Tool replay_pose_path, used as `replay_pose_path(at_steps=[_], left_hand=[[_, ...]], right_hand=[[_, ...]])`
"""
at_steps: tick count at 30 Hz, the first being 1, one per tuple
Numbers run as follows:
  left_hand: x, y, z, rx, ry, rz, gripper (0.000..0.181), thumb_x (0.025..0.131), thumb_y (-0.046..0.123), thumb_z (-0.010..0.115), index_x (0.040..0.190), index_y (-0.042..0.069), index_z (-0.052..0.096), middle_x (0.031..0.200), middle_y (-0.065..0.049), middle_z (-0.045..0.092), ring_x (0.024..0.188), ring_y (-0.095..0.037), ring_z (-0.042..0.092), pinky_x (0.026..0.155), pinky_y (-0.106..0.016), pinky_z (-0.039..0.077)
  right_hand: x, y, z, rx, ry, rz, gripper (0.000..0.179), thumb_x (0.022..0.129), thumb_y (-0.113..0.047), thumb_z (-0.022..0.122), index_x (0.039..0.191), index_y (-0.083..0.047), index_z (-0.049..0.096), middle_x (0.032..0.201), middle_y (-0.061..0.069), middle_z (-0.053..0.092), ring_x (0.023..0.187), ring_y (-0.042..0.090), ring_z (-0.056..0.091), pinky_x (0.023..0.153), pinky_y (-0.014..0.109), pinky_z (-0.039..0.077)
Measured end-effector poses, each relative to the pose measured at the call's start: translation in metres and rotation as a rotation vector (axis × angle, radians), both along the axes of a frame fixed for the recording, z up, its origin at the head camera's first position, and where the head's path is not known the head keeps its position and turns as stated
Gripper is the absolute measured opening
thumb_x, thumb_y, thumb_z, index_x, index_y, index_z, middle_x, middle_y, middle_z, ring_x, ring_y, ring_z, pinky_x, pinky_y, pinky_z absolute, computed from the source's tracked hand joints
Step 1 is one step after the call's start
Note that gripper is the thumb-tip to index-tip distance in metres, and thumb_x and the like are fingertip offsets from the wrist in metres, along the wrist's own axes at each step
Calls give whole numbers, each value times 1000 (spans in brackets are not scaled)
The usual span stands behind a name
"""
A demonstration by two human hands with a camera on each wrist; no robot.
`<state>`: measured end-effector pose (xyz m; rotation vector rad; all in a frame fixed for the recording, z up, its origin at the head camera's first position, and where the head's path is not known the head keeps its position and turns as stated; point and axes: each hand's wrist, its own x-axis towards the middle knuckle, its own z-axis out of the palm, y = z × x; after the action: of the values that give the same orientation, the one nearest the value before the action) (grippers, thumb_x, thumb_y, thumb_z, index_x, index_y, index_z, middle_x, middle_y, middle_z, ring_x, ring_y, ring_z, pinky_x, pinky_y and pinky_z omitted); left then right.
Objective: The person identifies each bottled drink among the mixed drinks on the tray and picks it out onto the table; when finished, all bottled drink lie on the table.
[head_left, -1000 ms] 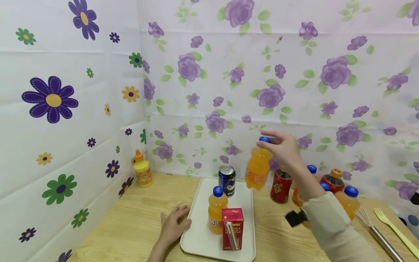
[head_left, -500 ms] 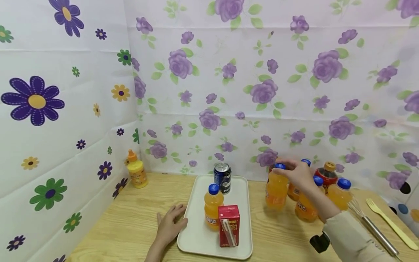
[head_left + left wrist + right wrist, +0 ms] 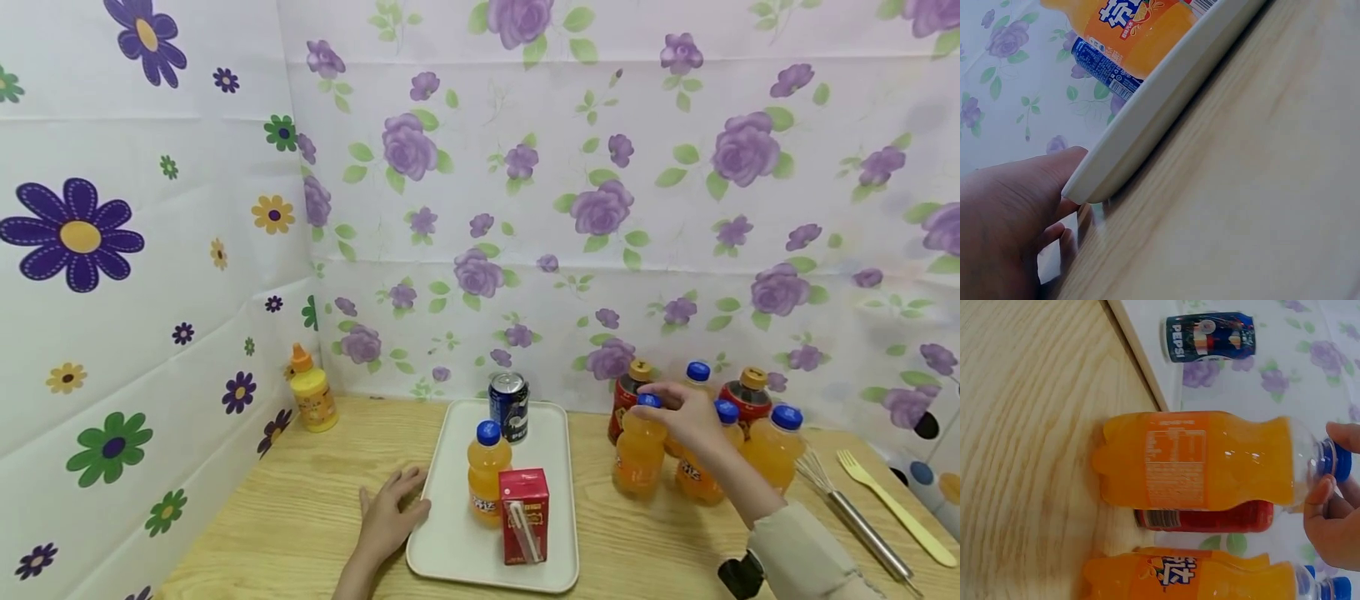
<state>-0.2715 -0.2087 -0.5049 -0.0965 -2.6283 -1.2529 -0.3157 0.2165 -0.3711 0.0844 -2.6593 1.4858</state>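
My right hand point(image 3: 693, 421) pinches the blue cap of an orange soda bottle point(image 3: 640, 457) between thumb and fingers. Upright, the bottle is at the table, to the right of the tray; in the right wrist view its base point(image 3: 1105, 461) meets the wood. My left hand point(image 3: 390, 518) rests at the left edge of the cream tray point(image 3: 450, 557), its thumb against the rim in the left wrist view. On the tray are another orange soda bottle point(image 3: 489, 475), a red drink carton with straws point(image 3: 523, 518) and a dark blue Pepsi can point(image 3: 509, 408).
Right of the tray stand several more orange soda bottles point(image 3: 776, 450) and two dark cola bottles with red labels point(image 3: 746, 400). A whisk point(image 3: 858, 525) and a yellow fork point(image 3: 896, 508) lie farther right. A yellow squeeze bottle point(image 3: 313, 398) stands back left, near the flowered wall covering.
My right hand has carried the orange soda bottle from above the tray's right edge, right and down to the table beside the other bottles. The left hand stays at the tray.
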Motion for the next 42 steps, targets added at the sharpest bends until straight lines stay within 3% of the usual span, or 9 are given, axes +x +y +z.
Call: replay_pose_path(at_steps=[6,10,15,20,24,27,31,37,42], left_hand=[[-3,1,-1,-2,12,-15,43,83,16,73,124,5,66,137,-19,59,137,-50,39,107,-80,-8],[-2,0,-1,-7,17,-6,44,82,16,74,124,5,67,137,-19,59,137,-49,40,107,-80,-7],[-1,0,-2,-3,-2,-10,44,83,16,74,125,6,66,138,-18,58,139,-48,38,108,-79,-8],[0,0,-1,-13,19,-10,43,82,16,74,123,5,67,136,-20,59,137,-49,40,107,-80,-6],[-1,0,0,-19,33,-7,43,82,15,73,123,4,67,136,-21,59,136,-50,41,107,-80,-6],[0,0,0,-16,31,0,43,82,15,73,123,4,67,136,-21,59,137,-49,41,107,-79,-6],[0,1,1,-18,36,-4,43,82,15,74,123,4,67,135,-21,59,136,-50,41,107,-80,-5],[1,0,0,-15,39,-5,43,83,15,73,124,4,66,136,-20,59,137,-49,41,107,-80,-6],[0,-1,0,-11,21,-5,43,84,15,72,125,4,66,137,-20,58,138,-48,40,108,-79,-8]], right_hand=[[1,7,3,19,-69,61,62,87,-45,70,131,-3,57,128,18,59,101,24,56,76,25,51],[2,4,9,74,-62,111,58,91,-40,67,132,-1,56,129,22,57,102,27,58,80,30,54],[8,-13,25,101,119,123,46,94,-31,64,128,-1,58,132,24,57,103,31,59,75,32,58],[16,-53,35,-98,286,163,34,97,-23,60,120,1,63,118,21,65,90,1,61,77,14,54],[25,-95,33,-249,200,248,35,96,-24,61,121,0,62,119,18,65,97,0,62,89,15,52],[27,-125,26,-241,127,322,36,94,-26,63,123,-4,62,121,15,66,105,11,64,96,24,53],[25,-158,21,-209,102,393,34,93,-25,65,123,-8,63,116,14,66,102,20,63,90,32,56],[26,-192,13,-187,89,329,36,88,-27,72,119,-11,65,113,12,61,86,18,52,72,26,50],[28,-207,2,-92,113,225,35,85,-31,75,110,-9,65,115,12,59,97,22,58,86,37,58]])
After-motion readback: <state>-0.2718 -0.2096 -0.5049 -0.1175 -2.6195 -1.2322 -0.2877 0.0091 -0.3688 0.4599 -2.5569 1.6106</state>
